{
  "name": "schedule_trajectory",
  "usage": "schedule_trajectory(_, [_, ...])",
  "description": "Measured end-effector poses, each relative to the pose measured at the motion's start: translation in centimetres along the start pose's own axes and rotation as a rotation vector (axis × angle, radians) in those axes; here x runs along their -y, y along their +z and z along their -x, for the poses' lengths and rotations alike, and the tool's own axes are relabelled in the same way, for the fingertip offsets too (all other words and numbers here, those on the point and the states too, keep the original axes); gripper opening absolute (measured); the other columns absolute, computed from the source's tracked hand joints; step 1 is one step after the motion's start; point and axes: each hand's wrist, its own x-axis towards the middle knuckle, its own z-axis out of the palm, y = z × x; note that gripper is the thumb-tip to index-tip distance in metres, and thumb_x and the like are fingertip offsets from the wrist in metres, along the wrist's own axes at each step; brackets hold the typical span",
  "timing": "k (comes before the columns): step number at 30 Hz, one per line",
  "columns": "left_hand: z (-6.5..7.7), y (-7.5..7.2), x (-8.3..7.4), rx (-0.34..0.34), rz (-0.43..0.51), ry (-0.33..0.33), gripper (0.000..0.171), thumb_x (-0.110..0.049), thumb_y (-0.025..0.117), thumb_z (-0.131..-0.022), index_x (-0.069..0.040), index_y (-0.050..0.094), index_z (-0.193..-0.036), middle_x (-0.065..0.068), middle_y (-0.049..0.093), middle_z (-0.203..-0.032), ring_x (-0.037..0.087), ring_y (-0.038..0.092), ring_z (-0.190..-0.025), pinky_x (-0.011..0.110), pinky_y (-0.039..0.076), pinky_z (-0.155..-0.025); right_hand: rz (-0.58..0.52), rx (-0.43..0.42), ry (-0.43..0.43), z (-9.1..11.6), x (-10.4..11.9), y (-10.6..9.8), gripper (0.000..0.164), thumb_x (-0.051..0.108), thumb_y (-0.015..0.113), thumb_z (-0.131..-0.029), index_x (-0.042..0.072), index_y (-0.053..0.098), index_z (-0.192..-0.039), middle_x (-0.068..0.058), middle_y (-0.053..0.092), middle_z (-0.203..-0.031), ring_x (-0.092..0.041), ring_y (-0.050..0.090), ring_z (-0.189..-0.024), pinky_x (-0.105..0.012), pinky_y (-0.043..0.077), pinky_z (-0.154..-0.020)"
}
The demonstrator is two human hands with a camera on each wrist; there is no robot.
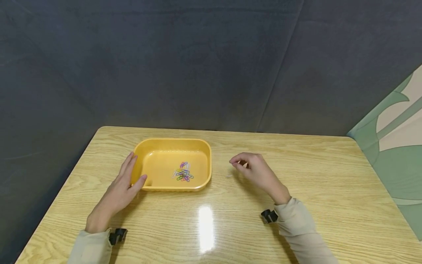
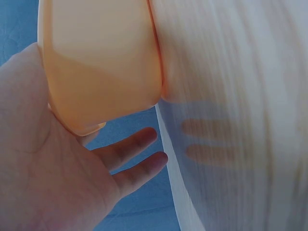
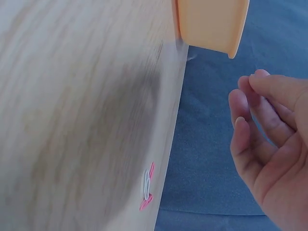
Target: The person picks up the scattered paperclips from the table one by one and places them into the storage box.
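Observation:
A yellow plastic tray (image 1: pixel 158 161) sits left of the table's middle, with a small pile of colourful paper clips (image 1: pixel 184 173) on its floor. My left hand (image 1: pixel 119 191) rests against the tray's near left corner, thumb at the front rim and fingers along the left side. In the left wrist view, two straight fingers (image 2: pixel 132 150) extend past the tray. To the tray's right, my right hand (image 1: pixel 258 172) is over the table, thumb and forefinger tips together. I cannot tell whether a clip is between them. Loose pink and white paper clips (image 3: pixel 147 186) lie below that hand.
A small pale object (image 1: pixel 228 176) lies on the wooden table (image 1: pixel 158 223) between the tray and my right hand. Dark blue cloth (image 1: pixel 197 66) hangs behind the far edge. A green and beige patterned surface (image 1: pixel 395 139) borders the right side.

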Motion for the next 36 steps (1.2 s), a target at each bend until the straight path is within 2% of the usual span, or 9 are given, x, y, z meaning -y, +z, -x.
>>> schedule_trajectory(5, [0.0, 0.0, -0.1, -0.002, -0.007, 0.000, 0.079, -0.044, 0.043, -0.105, -0.004, 0.004, -0.160, 0.011, -0.006, -0.168, 0.048, 0.020, -0.148, 0.070, 0.030, -0.107, 0.018, 0.015, -0.001, -0.1, 0.0, 0.3, 0.012, 0.007, 0.068, -0.093, 0.005, 0.076, -0.102, -0.005, 0.076, -0.099, -0.014, 0.067, -0.082, -0.025, 0.054, -0.068])
schedule_trajectory(7, [0.1, -0.1, -0.1, -0.003, -0.008, 0.001, 0.078, -0.043, 0.044, -0.105, -0.004, 0.004, -0.160, 0.011, -0.005, -0.168, 0.049, 0.020, -0.148, 0.071, 0.029, -0.107, 0.032, 0.033, 0.003, -0.2, 0.1, 0.5, 0.013, 0.007, 0.069, -0.093, 0.005, 0.076, -0.103, -0.005, 0.076, -0.099, -0.013, 0.067, -0.082, -0.029, 0.054, -0.073])
schedule_trajectory(11, [0.1, -0.1, -0.1, -0.004, -0.010, 0.001, 0.078, -0.043, 0.044, -0.105, -0.003, 0.004, -0.160, 0.012, -0.005, -0.168, 0.048, 0.019, -0.148, 0.071, 0.029, -0.107, 0.042, 0.089, -0.009, -0.3, 0.4, 1.1, 0.012, 0.007, 0.070, -0.091, 0.004, 0.076, -0.101, -0.006, 0.076, -0.097, -0.013, 0.067, -0.080, -0.032, 0.055, -0.075])
schedule_trajectory(14, [0.1, 0.0, 0.0, -0.002, -0.012, 0.000, 0.078, -0.044, 0.043, -0.105, -0.003, 0.004, -0.160, 0.012, -0.005, -0.168, 0.048, 0.019, -0.148, 0.071, 0.029, -0.107, 0.038, 0.136, -0.043, -0.4, 0.4, 1.8, 0.012, 0.006, 0.071, -0.090, 0.004, 0.076, -0.100, -0.006, 0.076, -0.096, -0.012, 0.067, -0.080, -0.028, 0.056, -0.071])
schedule_trajectory(22, [0.0, 0.0, 0.0, -0.003, -0.013, -0.001, 0.079, -0.044, 0.043, -0.105, -0.003, 0.004, -0.160, 0.011, -0.005, -0.168, 0.049, 0.020, -0.148, 0.071, 0.029, -0.107, 0.023, 0.233, -0.084, -0.4, 1.0, 3.2, 0.011, 0.005, 0.072, -0.088, 0.002, 0.076, -0.099, -0.004, 0.076, -0.091, -0.008, 0.066, -0.079, -0.021, 0.055, -0.072])
schedule_trajectory(30, [0.0, 0.0, -0.1, -0.004, -0.008, 0.002, 0.079, -0.044, 0.043, -0.105, -0.004, 0.005, -0.160, 0.011, -0.005, -0.168, 0.048, 0.019, -0.148, 0.071, 0.028, -0.107, 0.018, 0.235, -0.075, -0.4, 1.3, 4.0, 0.010, 0.006, 0.073, -0.088, 0.004, 0.076, -0.097, -0.002, 0.075, -0.090, -0.006, 0.065, -0.079, -0.020, 0.054, -0.072])
schedule_trajectory(36, [0.0, 0.0, 0.0, -0.004, -0.004, 0.004, 0.078, -0.043, 0.043, -0.105, -0.003, 0.004, -0.160, 0.011, -0.006, -0.168, 0.048, 0.019, -0.148, 0.071, 0.028, -0.107, 0.033, 0.277, -0.068, -0.4, 1.7, 4.6, 0.009, 0.007, 0.072, -0.089, 0.006, 0.076, -0.097, 0.000, 0.075, -0.091, -0.004, 0.064, -0.080, -0.019, 0.052, -0.072])
